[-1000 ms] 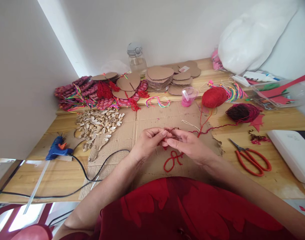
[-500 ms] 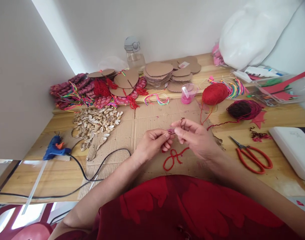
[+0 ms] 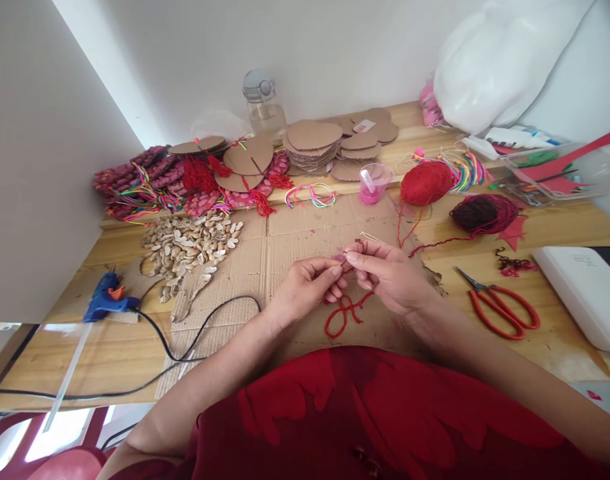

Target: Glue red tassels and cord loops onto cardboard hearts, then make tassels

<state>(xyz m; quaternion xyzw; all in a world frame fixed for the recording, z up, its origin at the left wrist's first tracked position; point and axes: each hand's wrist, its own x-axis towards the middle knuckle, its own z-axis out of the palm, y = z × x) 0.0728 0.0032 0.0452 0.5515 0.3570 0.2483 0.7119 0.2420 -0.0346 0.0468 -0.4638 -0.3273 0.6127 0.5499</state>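
Above the cardboard sheet [image 3: 255,267], my two hands are close together. My left hand [image 3: 312,283] is closed in a pinch on a short length of dark red yarn [image 3: 344,262]. The other end of that strand is pinched by my right hand [image 3: 387,270], where a bit of brown-red yarn shows above the fingers. A thin pale thread [image 3: 372,237] sticks out beside the right fingertips. Just below the hands lies a looped piece of bright red yarn [image 3: 339,321]. Fingers partly hide the strand and any knot in it.
Left are peanut shells [image 3: 189,247] and a blue glue gun [image 3: 105,297] with a black cord. Orange-handled scissors [image 3: 505,307] lie right, near a white box [image 3: 579,293]. Behind stand yarn balls [image 3: 425,183], a pink cup [image 3: 372,187], cardboard discs [image 3: 312,143] and a bottle [image 3: 265,110].
My hands stay nearly in place, still pinching the yarn. The right fingers have shifted slightly, and a pale thread now shows above them. The whole view has moved a little.
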